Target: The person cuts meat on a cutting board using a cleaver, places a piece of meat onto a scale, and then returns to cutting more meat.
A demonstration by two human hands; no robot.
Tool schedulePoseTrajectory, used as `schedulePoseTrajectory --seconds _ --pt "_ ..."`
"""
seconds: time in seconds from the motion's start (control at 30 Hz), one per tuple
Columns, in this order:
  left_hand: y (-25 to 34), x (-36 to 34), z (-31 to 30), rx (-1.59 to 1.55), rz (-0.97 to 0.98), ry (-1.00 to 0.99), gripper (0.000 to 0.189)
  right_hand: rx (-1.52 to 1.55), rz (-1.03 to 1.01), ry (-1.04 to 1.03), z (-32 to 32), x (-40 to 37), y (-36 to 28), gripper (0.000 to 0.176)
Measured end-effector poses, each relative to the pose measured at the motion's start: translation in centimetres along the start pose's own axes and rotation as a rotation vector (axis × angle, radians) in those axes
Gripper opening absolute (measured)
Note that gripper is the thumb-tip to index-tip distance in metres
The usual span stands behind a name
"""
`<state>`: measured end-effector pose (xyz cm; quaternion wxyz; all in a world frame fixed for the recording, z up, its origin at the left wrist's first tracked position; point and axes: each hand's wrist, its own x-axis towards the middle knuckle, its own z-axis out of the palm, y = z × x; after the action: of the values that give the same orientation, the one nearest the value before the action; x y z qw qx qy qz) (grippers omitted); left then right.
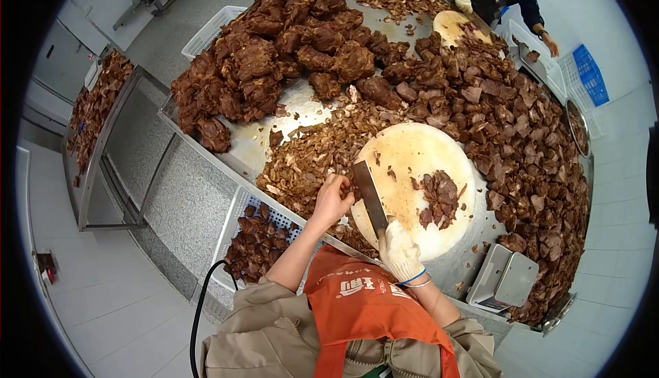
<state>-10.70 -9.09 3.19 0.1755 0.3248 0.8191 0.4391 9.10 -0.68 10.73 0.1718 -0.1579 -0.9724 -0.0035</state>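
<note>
My right hand point(401, 249), in a white glove, is wrapped round the handle of a cleaver point(371, 196). The blade lies over the left part of a round cutting board point(439, 144). Bare and curled, my left hand point(333, 198) is just left of the blade, at the board's left edge, with its fingertips near small brown meat scraps point(302, 165); what they hold is too small to make out. A little heap of sliced meat point(441, 199) sits on the board's right half.
Large meat chunks point(274, 41) are piled at the back left, cut pieces point(522, 131) along the right. A scale point(503, 278) stands at the front right. A crate point(230, 241) is below the table's left edge. Another person's gloved hand point(463, 2) is by a second board point(449, 28).
</note>
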Motion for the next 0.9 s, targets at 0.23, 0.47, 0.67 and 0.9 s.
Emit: schedulePoseTrajectory --seconds 0.23,0.47,0.67,0.9 --pt "-0.4 -0.2 -0.2 0.017 -0.026 -0.029 0.018 0.067 0.018 -0.089 -1.5 0.0 0.0 0.025" --pt "-0.2 -2.4 -0.4 -0.101 -0.113 0.052 0.018 -0.162 -0.212 -0.027 -0.9 0.6 0.0 0.035" --pt "-0.9 -3.5 -0.4 -0.112 -0.001 0.174 0.017 -0.287 -0.291 -0.190 -2.0 4.0 -2.0 0.025" --pt "-2.7 -3.9 -2.3 -0.058 -0.071 0.239 0.017 -0.312 -0.400 -0.170 -1.9 5.6 -3.5 0.020"
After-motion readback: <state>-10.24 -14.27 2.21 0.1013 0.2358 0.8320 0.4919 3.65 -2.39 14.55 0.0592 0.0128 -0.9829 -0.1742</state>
